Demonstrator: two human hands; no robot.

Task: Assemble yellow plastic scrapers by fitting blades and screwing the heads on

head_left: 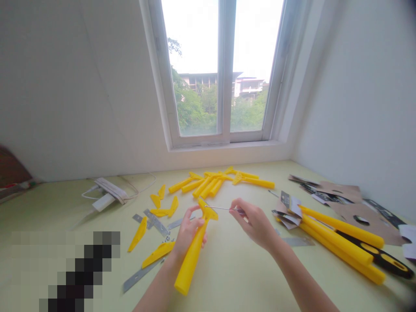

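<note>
My left hand [186, 232] is closed around a yellow plastic scraper handle [192, 262], its wide head pointing away from me and its round end toward me. In my right hand [252, 222], the fingers pinch a thin screwdriver [219, 208], whose grip is mostly hidden by them. The shaft runs left to the scraper's head, and its tip appears to touch it. Left of my left hand lie metal blades [157, 223], loose yellow head pieces [138, 234] and a small cluster of screws [167, 238].
Several yellow scraper handles [208, 184] lie piled near the wall below the window. At right are yellow scrapers [338, 238] with a black tool and cardboard packaging [352, 213]. A white power strip [110, 190] with cables sits back left.
</note>
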